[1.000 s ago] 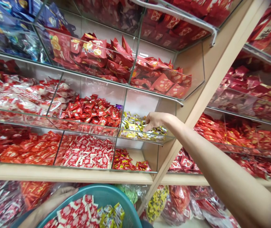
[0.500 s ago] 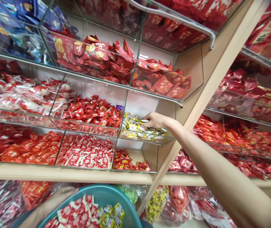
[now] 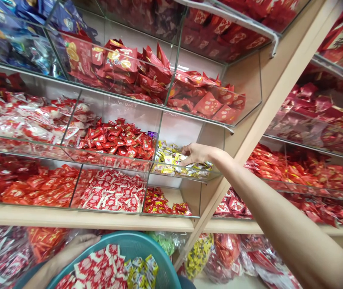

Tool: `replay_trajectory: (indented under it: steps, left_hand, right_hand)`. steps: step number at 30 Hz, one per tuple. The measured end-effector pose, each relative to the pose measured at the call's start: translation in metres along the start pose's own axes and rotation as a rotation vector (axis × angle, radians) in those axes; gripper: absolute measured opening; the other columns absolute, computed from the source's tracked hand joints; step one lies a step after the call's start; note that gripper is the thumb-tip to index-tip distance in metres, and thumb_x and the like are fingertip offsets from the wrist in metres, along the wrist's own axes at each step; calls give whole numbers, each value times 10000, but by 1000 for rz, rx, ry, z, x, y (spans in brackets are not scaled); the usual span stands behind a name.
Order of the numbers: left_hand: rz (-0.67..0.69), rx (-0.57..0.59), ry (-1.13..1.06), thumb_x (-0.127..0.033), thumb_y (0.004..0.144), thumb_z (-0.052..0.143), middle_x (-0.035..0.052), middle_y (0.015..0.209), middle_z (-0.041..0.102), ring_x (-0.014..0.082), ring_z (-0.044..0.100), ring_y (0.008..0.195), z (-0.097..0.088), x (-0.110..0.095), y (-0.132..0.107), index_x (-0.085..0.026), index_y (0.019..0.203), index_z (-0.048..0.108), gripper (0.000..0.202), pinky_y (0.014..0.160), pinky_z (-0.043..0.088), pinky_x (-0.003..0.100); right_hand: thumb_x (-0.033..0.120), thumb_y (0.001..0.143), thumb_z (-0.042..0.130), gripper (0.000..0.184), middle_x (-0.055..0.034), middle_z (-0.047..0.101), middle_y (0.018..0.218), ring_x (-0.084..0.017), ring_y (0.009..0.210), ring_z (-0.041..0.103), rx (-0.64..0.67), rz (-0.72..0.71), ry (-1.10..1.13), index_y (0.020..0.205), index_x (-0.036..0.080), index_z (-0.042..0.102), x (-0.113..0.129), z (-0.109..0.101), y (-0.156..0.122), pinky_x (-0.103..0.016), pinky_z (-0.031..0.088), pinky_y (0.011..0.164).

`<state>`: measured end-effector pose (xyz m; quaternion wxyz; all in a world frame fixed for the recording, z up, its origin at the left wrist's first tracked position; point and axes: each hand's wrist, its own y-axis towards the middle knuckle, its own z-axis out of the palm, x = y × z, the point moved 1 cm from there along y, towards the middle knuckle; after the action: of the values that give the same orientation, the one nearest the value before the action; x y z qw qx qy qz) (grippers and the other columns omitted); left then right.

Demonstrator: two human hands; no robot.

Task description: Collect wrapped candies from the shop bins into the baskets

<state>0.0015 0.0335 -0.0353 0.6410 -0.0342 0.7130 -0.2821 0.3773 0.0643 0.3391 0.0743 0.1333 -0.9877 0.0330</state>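
My right hand [image 3: 197, 155] reaches over the clear front panel into a bin of yellow-and-white wrapped candies [image 3: 169, 159]. Its thumb and fingers are apart and touch the candies; no candy shows clearly in its grip. At the bottom left, my left hand [image 3: 79, 245] holds the rim of a teal plastic basket [image 3: 162, 251], with its fingers along the edge and part of them hidden. Inside the basket lie red-and-white wrapped candies [image 3: 100, 267] on the left and yellow wrapped candies [image 3: 141, 273] on the right.
Clear dividers split the shelves into bins. Red wrapped candies [image 3: 120, 140] fill the bin to the left, and red packets [image 3: 210, 102] lie above. A wooden upright [image 3: 249, 132] stands close to my right forearm. Bagged candies [image 3: 199, 255] sit below the shelf.
The thumb and fingers of my right hand have spread apart and dropped slightly into the candies; the white wrapper at its fingertips no longer shows there. My left hand and the basket stay put.
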Motion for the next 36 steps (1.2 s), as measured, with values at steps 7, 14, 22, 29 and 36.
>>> replay_trajectory:
  steps: [7,14,22,29,36]
  left_hand:
    - [105,5,-42,-563,574,686,-18,699,750,208,678,705,-5,12,5,-259,687,712,326,652,500,233]
    - [124,-45,43,-607,545,672,-2,674,744,225,671,680,-6,11,7,-232,664,702,394,625,495,247]
    - [141,-15,80,-585,585,662,-9,715,751,233,676,726,-8,10,6,-264,682,710,339,669,509,263]
    - [112,-11,-18,-567,568,685,-4,678,742,223,682,684,-2,7,2,-242,665,707,340,630,511,237]
    - [69,-14,-77,-480,592,720,23,713,743,219,670,694,4,-4,-12,-151,748,693,365,643,509,248]
  right_hand:
    - [527,569,647,418,23,546,658,-112,600,446,-118,-66,18,757,155,617,-2,5,0,-234,343,562]
    - [552,583,629,463,13,562,661,-114,601,449,-166,-70,118,792,138,636,-5,5,-4,-232,351,566]
    - [561,645,575,453,31,479,578,-83,525,370,-238,-66,240,713,115,616,-7,3,-12,-224,316,507]
    - [503,738,530,404,12,484,628,-85,565,387,-500,-206,369,747,106,603,7,-8,-36,-224,328,531]
    - [385,775,564,220,-6,539,733,-120,697,486,-611,-295,539,766,175,627,47,34,-111,-246,388,628]
